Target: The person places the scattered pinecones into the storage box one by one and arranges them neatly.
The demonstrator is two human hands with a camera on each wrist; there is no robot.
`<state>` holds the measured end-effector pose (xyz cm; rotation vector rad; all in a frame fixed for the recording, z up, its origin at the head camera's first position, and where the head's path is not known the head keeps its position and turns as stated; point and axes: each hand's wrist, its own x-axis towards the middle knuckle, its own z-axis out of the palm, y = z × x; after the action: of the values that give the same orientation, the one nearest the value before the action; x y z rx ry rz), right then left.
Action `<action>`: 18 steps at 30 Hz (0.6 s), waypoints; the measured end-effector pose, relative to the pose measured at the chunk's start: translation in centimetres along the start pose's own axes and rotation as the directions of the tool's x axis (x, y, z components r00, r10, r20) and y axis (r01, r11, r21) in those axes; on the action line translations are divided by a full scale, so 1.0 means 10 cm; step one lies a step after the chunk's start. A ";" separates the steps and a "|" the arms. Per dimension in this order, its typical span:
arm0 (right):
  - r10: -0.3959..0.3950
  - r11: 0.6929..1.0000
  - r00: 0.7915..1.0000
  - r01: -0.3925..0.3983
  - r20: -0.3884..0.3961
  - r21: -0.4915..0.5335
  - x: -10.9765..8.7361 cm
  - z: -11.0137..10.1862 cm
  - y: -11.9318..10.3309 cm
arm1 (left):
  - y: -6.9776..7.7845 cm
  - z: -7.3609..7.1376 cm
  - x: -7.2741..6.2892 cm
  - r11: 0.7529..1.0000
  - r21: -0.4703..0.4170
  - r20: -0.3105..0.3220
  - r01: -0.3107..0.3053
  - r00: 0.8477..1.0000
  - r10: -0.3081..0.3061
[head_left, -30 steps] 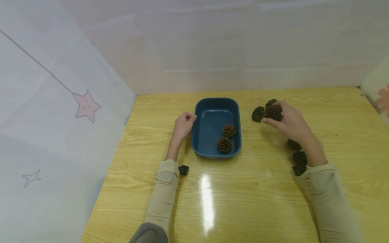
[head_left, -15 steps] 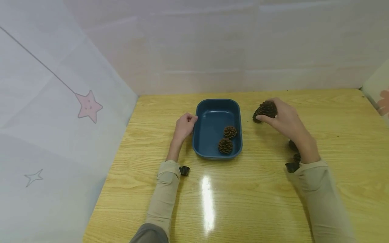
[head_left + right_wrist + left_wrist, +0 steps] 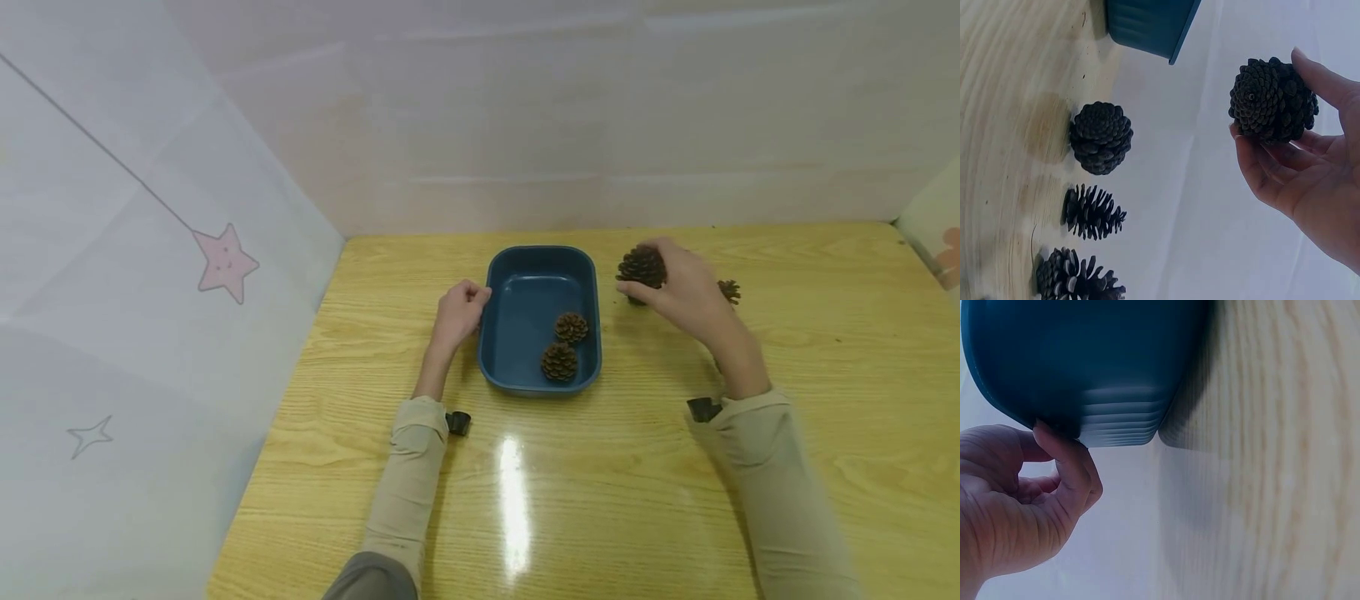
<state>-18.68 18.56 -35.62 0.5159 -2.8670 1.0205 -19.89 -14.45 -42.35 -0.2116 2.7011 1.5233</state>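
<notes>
My left hand [image 3: 457, 315] pinches the left rim of a dark blue rectangular box [image 3: 517, 325]; in the left wrist view its curled fingers [image 3: 1072, 465] meet the box's edge. Two brown pine cones, one [image 3: 572, 327] above the other [image 3: 558, 362], lie in the box's lower right part. Right of the box, my right hand [image 3: 693, 292] holds another pine cone [image 3: 642, 266] between thumb and fingers. The right wrist view shows this held cone [image 3: 1272, 100] raised off the table, apart from the box.
In the right wrist view, several loose pine cones stand on the wooden table [image 3: 1010, 125], among them a rounded one [image 3: 1100, 137] and an open-scaled one [image 3: 1094, 212]. One cone [image 3: 728, 291] shows behind my right hand. A pale wall sheet [image 3: 510, 125] borders the table's back.
My right hand has moved left toward the box with the gripped pine cone, away from the other cones. My left hand keeps its place at the box's rim.
</notes>
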 end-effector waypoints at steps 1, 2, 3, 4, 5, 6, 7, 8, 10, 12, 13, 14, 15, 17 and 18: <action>-0.008 1.000 1.000 0.008 -0.006 -0.002 0.00 0.01 -0.01 | 0.00 0.00 0.00 1.000 0.000 0.000 -0.001 1.000 0.001; -0.013 1.000 1.000 0.013 -0.011 -0.001 0.01 0.01 -0.02 | 0.00 0.00 0.00 1.000 0.002 0.001 -0.002 1.000 0.002; -0.015 1.000 1.000 0.015 -0.013 0.001 0.02 0.02 -0.03 | 0.01 0.00 0.00 1.000 0.002 0.002 -0.002 1.000 0.002; -0.016 1.000 1.000 0.016 -0.012 0.005 0.02 0.03 -0.04 | 0.01 0.00 0.00 1.000 0.002 0.001 -0.004 1.000 0.004; -0.016 1.000 1.000 0.016 -0.012 0.006 0.02 0.03 -0.05 | 0.01 0.00 0.00 1.000 0.003 0.001 -0.004 1.000 0.004; -0.019 1.000 1.000 0.019 -0.011 0.007 0.03 0.04 -0.06 | 0.01 0.00 0.01 1.000 0.004 0.001 -0.006 1.000 0.006; -0.018 1.000 1.000 0.018 -0.007 0.012 0.04 0.04 -0.07 | 0.01 0.01 0.01 1.000 0.004 0.000 -0.008 1.000 0.008; -0.016 1.000 1.000 0.016 -0.003 0.016 0.04 0.05 -0.08 | 0.01 0.01 0.01 1.000 0.004 0.000 -0.009 1.000 0.009; -0.017 0.999 1.000 0.017 0.005 0.028 0.06 0.06 -0.09 | 0.01 0.01 0.01 1.000 0.004 -0.002 -0.013 1.000 0.013; -0.019 0.999 1.000 0.018 0.009 0.041 0.07 0.08 -0.10 | 0.01 0.01 0.01 1.000 0.000 -0.002 -0.017 1.000 0.017; -0.021 0.999 1.000 0.020 0.012 0.049 0.08 0.09 -0.10 | 0.01 0.01 0.01 1.000 -0.001 -0.001 -0.019 1.000 0.019; -0.026 0.998 1.000 0.025 0.013 0.051 0.09 0.09 -0.11 | 0.01 0.01 0.01 1.000 -0.002 0.000 -0.021 1.000 0.021; -0.031 0.998 0.999 0.030 0.017 0.057 0.10 0.10 -0.11 | 0.01 0.01 0.01 1.000 -0.001 0.000 -0.024 1.000 0.024; -0.040 0.997 0.999 0.038 0.022 0.062 0.11 0.12 -0.12 | 0.01 0.01 0.01 1.000 -0.002 0.000 -0.026 1.000 0.026; -0.043 0.997 0.999 0.041 0.024 0.065 0.12 0.13 -0.13 | 0.01 0.01 0.01 1.000 -0.001 0.000 -0.026 1.000 0.026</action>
<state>-19.31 16.51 -35.63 0.5950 -2.8403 1.1105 -19.98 -14.36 -42.32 -0.1775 2.7135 1.5315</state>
